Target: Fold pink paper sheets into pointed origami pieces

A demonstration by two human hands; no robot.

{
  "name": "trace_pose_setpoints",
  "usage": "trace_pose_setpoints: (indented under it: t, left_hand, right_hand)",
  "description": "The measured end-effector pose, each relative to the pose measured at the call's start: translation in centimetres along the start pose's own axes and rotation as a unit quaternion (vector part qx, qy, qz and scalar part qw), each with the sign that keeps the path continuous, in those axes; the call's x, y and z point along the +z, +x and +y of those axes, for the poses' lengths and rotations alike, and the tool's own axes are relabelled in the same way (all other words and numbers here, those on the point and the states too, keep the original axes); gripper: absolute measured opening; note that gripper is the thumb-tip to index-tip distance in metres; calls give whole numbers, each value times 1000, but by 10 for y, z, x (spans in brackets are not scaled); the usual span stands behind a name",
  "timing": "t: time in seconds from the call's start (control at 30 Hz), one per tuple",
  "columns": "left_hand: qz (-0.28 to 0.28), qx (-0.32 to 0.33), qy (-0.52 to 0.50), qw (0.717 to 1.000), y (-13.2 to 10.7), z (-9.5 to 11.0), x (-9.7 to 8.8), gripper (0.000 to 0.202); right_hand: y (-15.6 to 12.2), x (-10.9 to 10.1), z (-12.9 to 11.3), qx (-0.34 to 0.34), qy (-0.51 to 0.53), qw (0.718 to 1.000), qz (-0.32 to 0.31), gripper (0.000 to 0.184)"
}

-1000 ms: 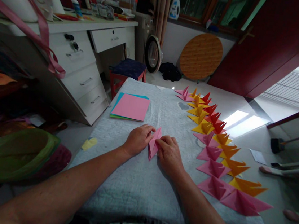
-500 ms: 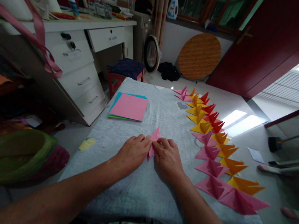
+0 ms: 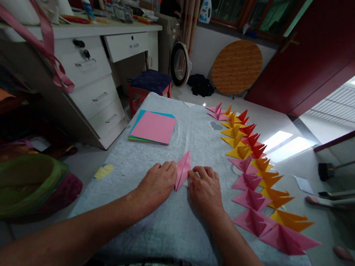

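Note:
A folded pink paper piece lies on the grey cloth-covered table, its point aimed away from me. My left hand rests at its left edge with curled fingers pressing on it. My right hand sits at its right edge, fingertips pinching the paper's side. Both hands touch the piece from either side.
A stack of coloured paper sheets, pink on top, lies further back on the left. A long row of folded pink, yellow, orange and red pieces runs along the table's right side. A white desk with drawers stands left.
My hands have slid apart to the sides of the pink piece, so more of it shows. The view has shifted slightly.

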State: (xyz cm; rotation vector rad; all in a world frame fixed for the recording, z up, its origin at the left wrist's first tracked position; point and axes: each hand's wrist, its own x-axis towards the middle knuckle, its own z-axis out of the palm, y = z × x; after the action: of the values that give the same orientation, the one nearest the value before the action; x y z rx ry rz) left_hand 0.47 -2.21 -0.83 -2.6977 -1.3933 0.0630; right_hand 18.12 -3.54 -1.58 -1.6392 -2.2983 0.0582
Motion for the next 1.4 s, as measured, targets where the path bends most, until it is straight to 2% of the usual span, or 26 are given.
trace_pose_setpoints:
  t: [0.2,0.3,0.5,0.67,0.77,0.87,1.03,1.13,1.2,1.27,1.33,1.37,1.4]
  left_hand:
    - [7,-7,-66,998,4,-8,-1,27]
    - [30,-20,-128,991,9,-13,1,25]
    - [89,-43,-252,963,16,-14,4,31]
    - [91,-61,-276,955,15,-11,-2,37]
    - [76,-79,-287,952,15,-11,-5,38]
    - [56,-93,-314,943,15,-13,-8,30]
    - [68,-111,-403,906,17,-25,-6,24]
    - [64,-121,-490,861,20,-31,-5,24]
    - [53,-125,-578,805,22,-33,-4,22]
    - [43,-135,-682,717,24,-33,-3,23]
    - [30,-162,-766,621,26,-30,-1,39]
    - [19,-175,-794,582,27,-27,1,48]
    - [8,-185,-812,554,27,-25,2,57]
  right_hand:
    - [0,4,3,29,28,999,34,22]
    - [3,6,4,46,46,997,39,23]
    - [6,13,7,42,121,990,53,21]
    - [4,15,9,44,198,978,53,22]
    - [3,13,8,35,256,965,50,30]
    - [3,10,6,7,309,950,45,40]
    - [3,9,4,-60,331,941,40,53]
    - [4,9,4,-89,327,940,39,58]
    - [4,8,4,-96,319,942,43,59]
    - [5,7,3,-96,303,946,57,58]
    - [5,6,3,-92,282,952,78,53]
    - [5,6,4,-89,272,954,90,49]
    - [6,6,5,-86,264,956,98,45]
